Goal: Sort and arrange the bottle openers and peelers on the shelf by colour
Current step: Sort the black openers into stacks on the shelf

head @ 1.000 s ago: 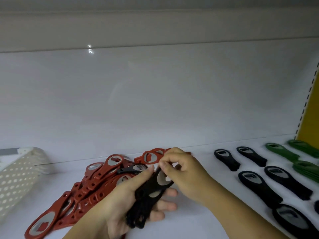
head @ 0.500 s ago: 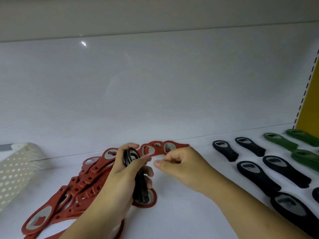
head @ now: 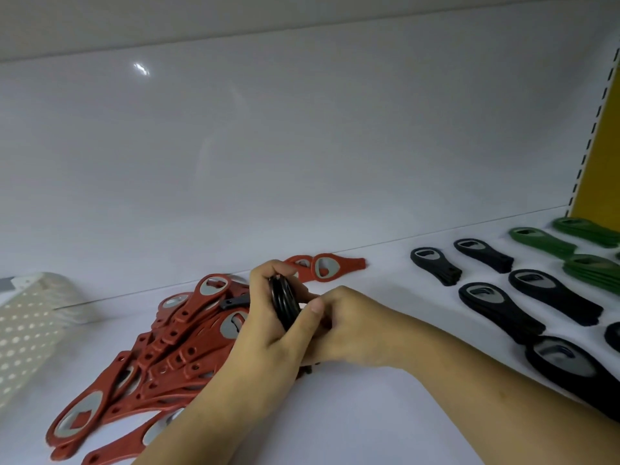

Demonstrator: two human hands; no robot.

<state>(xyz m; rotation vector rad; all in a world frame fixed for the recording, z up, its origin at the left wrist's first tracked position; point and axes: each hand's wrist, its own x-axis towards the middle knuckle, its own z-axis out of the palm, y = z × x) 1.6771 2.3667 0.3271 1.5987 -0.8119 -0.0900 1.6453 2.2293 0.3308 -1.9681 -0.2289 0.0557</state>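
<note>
shelf (head: 335, 414) white | red openers (head: 174, 357) left | black openers (head: 523, 303), green openers (head: 543, 243) right | basket (head: 30, 330)

The red bottle openers (head: 174, 347) heaped at the left look like matt rubbery plastic with dull grey metal inserts, as do the black openers (head: 500, 307) and green openers (head: 540, 243) at the right, while the white shelf (head: 335, 414) is smooth, its back panel (head: 268, 146) glossy, and the far-left basket (head: 30, 327) perforated matt plastic.

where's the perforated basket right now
In the head view the perforated basket sits at the far left of the shelf, against the back wall, just left of the red bottle opener pile.
</note>
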